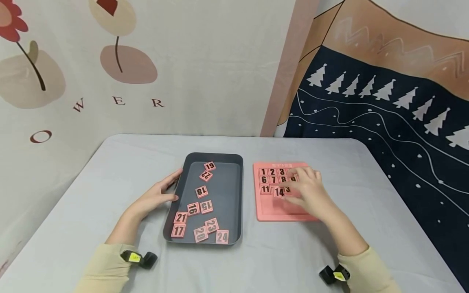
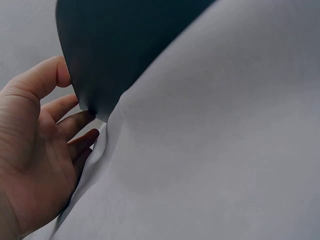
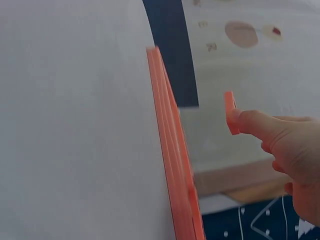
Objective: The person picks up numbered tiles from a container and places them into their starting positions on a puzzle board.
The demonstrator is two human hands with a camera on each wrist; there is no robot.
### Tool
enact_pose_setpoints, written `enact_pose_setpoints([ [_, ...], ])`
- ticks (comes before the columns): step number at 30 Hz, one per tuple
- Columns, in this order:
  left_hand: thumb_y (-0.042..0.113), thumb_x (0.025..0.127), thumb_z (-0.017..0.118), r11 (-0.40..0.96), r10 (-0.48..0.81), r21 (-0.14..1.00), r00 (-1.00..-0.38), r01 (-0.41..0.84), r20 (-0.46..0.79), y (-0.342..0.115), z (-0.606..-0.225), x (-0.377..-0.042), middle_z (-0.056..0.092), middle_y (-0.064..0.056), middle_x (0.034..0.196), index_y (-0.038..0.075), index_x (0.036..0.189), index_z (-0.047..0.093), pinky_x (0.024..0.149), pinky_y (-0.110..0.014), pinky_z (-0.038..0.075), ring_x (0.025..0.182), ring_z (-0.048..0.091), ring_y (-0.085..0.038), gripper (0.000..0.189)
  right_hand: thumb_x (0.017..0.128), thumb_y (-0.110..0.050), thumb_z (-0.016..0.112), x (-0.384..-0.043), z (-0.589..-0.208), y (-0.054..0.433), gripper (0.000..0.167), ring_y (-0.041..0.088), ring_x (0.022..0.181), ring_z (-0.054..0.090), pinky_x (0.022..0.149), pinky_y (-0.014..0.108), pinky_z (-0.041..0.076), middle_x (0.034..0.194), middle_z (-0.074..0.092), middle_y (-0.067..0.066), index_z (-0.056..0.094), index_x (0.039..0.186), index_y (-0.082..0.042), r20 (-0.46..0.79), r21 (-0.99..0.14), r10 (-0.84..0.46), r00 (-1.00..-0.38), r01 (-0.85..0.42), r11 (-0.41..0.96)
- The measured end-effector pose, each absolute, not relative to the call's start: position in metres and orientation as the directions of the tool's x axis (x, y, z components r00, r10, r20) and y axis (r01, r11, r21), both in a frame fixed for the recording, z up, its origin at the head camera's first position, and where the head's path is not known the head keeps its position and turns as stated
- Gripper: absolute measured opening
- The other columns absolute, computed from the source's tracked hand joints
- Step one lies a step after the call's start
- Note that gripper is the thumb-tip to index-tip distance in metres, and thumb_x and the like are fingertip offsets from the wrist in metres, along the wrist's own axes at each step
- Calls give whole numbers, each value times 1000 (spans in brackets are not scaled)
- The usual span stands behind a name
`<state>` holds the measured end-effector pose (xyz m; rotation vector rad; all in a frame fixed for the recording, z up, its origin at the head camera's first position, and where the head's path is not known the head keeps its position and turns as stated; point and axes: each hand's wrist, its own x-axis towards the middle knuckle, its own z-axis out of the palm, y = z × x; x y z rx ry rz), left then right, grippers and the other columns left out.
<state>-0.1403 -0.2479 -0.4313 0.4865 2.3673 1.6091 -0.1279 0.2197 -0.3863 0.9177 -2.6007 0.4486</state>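
Note:
In the head view my right hand (image 1: 311, 191) is over the pink number board (image 1: 271, 211) and pinches a tile marked 14 (image 1: 279, 192). The right wrist view shows this tile (image 3: 231, 114) edge-on at the fingertips, raised off the board (image 3: 172, 150). Rows of numbered tiles sit in the board's upper part; my hand hides those at the right. My left hand (image 1: 157, 197) rests against the left side of the dark grey tray (image 1: 223, 195), fingers relaxed. In the left wrist view its thumb and fingertips touch the tray's outer wall (image 2: 95, 70).
Several loose number tiles lie scattered in the tray, such as 18 (image 1: 201, 191) and 24 (image 1: 222, 237), some turned sideways or upside down. White cloth (image 1: 146, 252) covers the table. Patterned curtains (image 1: 220, 81) hang behind its far edge.

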Motion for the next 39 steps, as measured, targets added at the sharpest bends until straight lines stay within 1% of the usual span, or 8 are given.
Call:
enact_pose_setpoints([
  [6,8,84,66,335,399,932,-917,136,-10,-249,-433,-141,16,-13,158,13,154,22,108,-63,7,143,7,-37,83,71,-26,84,-138,-392,242,29,30,101,42,79,47,26,108,54,11,77,98,-16,424,-178,-527,-736,-639,749],
  [11,8,84,66,331,396,934,-918,130,-13,-250,-435,-142,15,-13,158,14,154,21,109,-61,8,143,8,-37,84,71,-25,84,-144,-397,258,29,29,98,41,78,46,26,105,54,9,78,98,-16,379,-177,-506,-775,-597,782],
  [15,7,84,65,321,401,938,-916,133,-7,-249,-434,-141,15,-14,158,12,154,21,109,-61,7,143,7,-37,83,72,-24,83,-147,-401,266,29,28,99,41,79,46,26,108,54,9,78,99,-16,343,-174,-488,-803,-565,807],
  [17,6,84,65,317,406,938,-914,137,-4,-249,-433,-141,15,-15,158,11,154,21,108,-62,7,142,7,-38,83,73,-24,83,-148,-402,268,29,28,99,40,79,46,26,109,53,9,78,100,-16,328,-178,-480,-814,-552,815],
  [24,7,84,65,326,397,935,-918,138,-3,-248,-432,-141,16,-13,158,12,154,22,109,-61,7,143,8,-36,82,74,-26,83,-152,-408,272,30,27,99,40,78,45,26,108,51,7,77,102,-17,273,-182,-453,-848,-509,841],
  [31,7,84,65,321,406,937,-914,136,-7,-248,-432,-140,15,-14,158,12,154,21,108,-62,7,142,7,-38,83,74,-27,82,-156,-415,272,30,26,98,40,78,43,26,107,53,7,77,102,-18,265,-182,-456,-850,-508,842],
  [39,6,84,65,317,399,939,-917,133,-5,-248,-432,-141,15,-14,158,11,154,21,109,-61,7,143,7,-37,83,77,-28,81,-155,-418,266,27,24,93,40,76,41,26,100,53,5,78,101,-17,272,-188,-459,-846,-514,837],
])
